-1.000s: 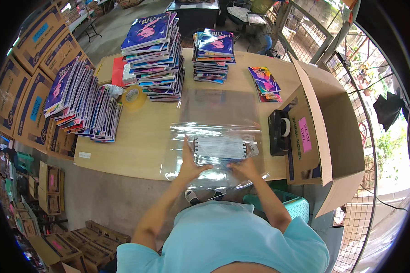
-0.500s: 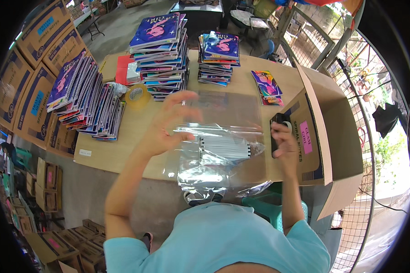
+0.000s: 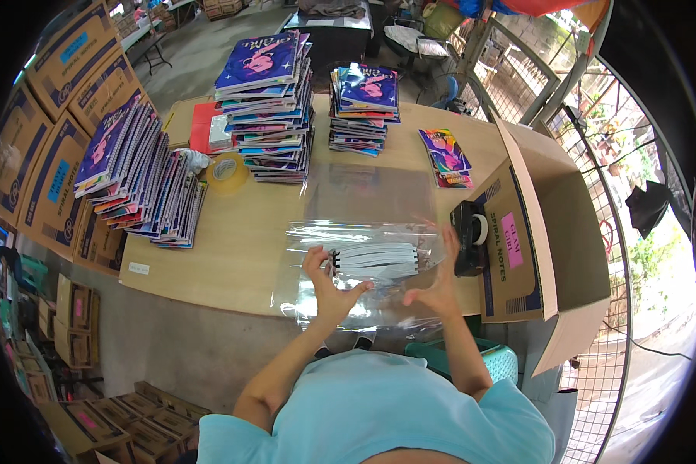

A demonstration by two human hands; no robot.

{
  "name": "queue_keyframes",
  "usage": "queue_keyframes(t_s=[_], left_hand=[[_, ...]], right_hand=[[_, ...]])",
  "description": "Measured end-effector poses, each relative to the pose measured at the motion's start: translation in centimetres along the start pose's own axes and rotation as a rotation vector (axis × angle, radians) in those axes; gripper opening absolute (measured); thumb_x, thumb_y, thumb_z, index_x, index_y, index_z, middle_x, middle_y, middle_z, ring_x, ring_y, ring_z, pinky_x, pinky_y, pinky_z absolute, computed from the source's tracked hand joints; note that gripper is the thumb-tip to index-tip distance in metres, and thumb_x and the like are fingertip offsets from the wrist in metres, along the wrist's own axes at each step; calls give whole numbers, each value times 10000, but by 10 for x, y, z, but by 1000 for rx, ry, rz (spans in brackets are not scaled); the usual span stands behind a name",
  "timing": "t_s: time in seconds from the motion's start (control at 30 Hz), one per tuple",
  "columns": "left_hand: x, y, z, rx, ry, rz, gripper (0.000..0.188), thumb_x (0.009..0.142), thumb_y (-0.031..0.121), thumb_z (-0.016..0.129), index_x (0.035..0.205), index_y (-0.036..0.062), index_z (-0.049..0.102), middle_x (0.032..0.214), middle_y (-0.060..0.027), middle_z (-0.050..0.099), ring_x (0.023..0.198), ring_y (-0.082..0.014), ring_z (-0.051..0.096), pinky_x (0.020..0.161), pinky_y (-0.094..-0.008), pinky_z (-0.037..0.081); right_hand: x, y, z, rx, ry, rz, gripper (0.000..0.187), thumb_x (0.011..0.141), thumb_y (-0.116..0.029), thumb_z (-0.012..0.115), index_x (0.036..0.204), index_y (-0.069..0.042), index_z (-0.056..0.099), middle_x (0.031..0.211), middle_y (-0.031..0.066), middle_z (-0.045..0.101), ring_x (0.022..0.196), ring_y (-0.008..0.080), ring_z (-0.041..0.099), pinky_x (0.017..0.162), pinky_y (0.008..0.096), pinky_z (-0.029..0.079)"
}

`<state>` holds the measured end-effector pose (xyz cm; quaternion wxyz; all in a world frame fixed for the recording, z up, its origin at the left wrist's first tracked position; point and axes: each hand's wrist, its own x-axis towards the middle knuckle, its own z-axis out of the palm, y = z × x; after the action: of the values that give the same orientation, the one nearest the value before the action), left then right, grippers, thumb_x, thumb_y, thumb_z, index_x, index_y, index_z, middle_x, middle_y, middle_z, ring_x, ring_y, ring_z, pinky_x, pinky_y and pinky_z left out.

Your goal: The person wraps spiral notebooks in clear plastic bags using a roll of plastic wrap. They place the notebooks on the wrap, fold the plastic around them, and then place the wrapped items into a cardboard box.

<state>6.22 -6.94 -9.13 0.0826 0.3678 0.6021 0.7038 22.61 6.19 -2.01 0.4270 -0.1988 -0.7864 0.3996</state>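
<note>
Lower centre of frame: left hand (image 3: 330,284) pressed flat on a clear plastic bag (image 3: 363,271), fingers spread wide, thumb out toward the right, fingertips touching the left end of a bundle of spiral notebooks (image 3: 375,261) inside the bag. Just right of that: right hand (image 3: 437,282), fingers loosely open and slightly curled, raised at the bag's right edge, gripping nothing as far as visible; fingertips near the black tape dispenser (image 3: 469,237). Bundle lying flat, spines showing as pale bands, at centre of frame on the wooden table (image 3: 240,240). Bag crumpled and glossy, hanging over the near table edge. Right of frame: open cardboard box (image 3: 549,232) standing beside the table, flap up, dispenser against its side. Upper centre: two stacks of purple-covered notebooks, taller (image 3: 267,108) left, shorter (image 3: 362,108) right. Upper right of table: single colourful notebook (image 3: 446,157). Left: slanted row of notebooks (image 3: 135,170), with a roll of tape (image 3: 226,170) just beside.
</note>
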Motion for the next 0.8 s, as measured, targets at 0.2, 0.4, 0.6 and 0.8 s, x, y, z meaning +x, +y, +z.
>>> queue_keyframes(t_s=[0.2, 0.4, 0.6, 0.8], left_hand=[[-12, 8, 7, 240, -6, 75, 726, 651, 217, 877, 1215, 69, 444, 1298, -167, 254, 1201, -341, 333, 1044, -475, 341], [-3, 45, -3, 541, -194, 190, 660, 654, 239, 857, 1231, 133, 555, 1304, -174, 312, 1209, -360, 344, 989, -481, 350], [13, 75, -9, 735, -366, 401, 521, 661, 320, 815, 1108, 102, 662, 1244, -144, 462, 1145, -339, 431, 941, -459, 370], [82, 126, -9, 806, -946, 776, 260, 693, 305, 731, 786, 66, 688, 1167, -90, 532, 1081, -290, 496, 889, -429, 405]], right_hand=[[40, -83, -43, -653, -437, -336, 247, 600, -237, 821, 805, -151, 713, 1423, 102, 456, 1410, 425, 217, 1126, 617, 127], [64, -111, -66, -383, -427, -338, 219, 564, -250, 834, 721, -138, 730, 1390, 97, 504, 1403, 403, 251, 1106, 603, 186], [88, -130, -65, -547, -452, -336, 548, 580, -408, 810, 1012, -96, 685, 1272, 116, 539, 1249, 378, 401, 1020, 506, 352], [86, -114, -53, -667, -631, -376, 641, 577, -499, 775, 1049, -81, 658, 1318, 124, 487, 1279, 378, 378, 1079, 551, 292]])
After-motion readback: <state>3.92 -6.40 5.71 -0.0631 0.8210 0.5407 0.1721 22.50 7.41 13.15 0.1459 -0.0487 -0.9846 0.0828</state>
